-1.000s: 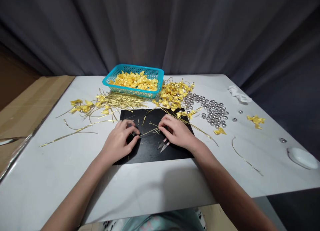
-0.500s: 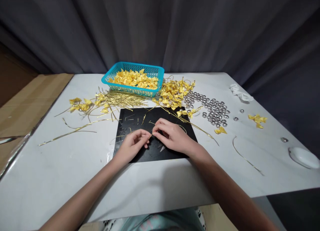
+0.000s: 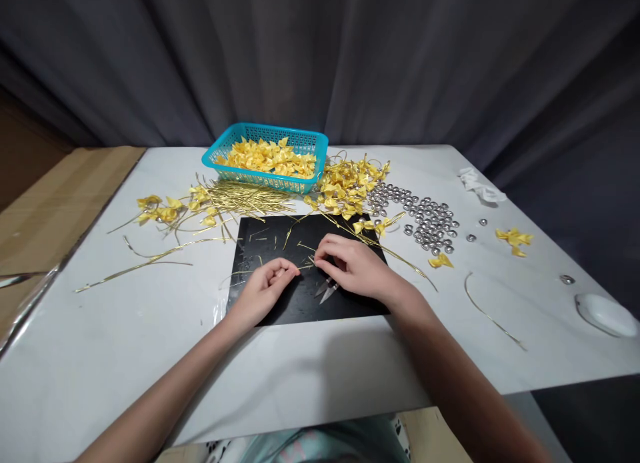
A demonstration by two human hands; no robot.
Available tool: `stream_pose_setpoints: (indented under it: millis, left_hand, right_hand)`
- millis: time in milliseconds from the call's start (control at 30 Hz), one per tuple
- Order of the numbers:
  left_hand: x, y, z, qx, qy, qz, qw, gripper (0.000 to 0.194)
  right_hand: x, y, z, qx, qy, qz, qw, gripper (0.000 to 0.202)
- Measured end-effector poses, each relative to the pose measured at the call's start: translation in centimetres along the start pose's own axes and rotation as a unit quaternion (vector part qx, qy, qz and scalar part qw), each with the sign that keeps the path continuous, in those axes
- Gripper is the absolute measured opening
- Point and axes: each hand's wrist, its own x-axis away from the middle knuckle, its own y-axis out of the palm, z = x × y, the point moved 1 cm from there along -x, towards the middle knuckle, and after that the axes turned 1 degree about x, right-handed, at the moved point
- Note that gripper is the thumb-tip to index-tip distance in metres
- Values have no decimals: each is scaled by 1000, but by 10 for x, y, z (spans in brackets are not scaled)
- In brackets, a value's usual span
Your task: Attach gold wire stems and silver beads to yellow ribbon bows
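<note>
Over a black mat (image 3: 280,309), my left hand (image 3: 266,286) is closed in a pinch, with a short end of thin gold cord (image 3: 305,268) sticking out past the fingertips. My right hand (image 3: 354,268) is a little to the right, its thumb and fingers pressed together; what they hold, if anything, is too small to make out. Pointed scissor blades (image 3: 328,291) show on the mat below the right hand, which covers the rest of them. Short gold cord scraps (image 3: 259,235) lie about the mat's upper left.
Behind the mat stand a blue basket (image 3: 210,157) of yellow ribbon bows (image 3: 270,157) and a bundle of gold cords (image 3: 250,199). Bows on cords (image 3: 350,183) are heaped beside silver beads (image 3: 433,223). A crumpled tissue (image 3: 480,185) and a white oval object (image 3: 606,314) lie right.
My hands have moved apart; the right hand has shifted slightly right, away from the left fingertips. More of the scissor blades shows now.
</note>
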Motion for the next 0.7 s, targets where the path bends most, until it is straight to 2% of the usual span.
stream_pose_setpoints:
  millis: [100,200,367,700]
  left_hand:
    - [-1,-1,0,0,-12,8,1000,25]
    - [0,-1,0,2,-18,15,1000,27]
    - [0,0,-2,10,-19,27,999,28]
    - [0,1,-5,20,-1,53,998,31]
  right_hand:
    - [8,-7,3,1,1,-55,998,11]
    - [19,-6,3,32,17,-82,996,27]
    - [33,5,0,75,32,-28,996,18]
    - [32,21,3,-53,122,26,991,13]
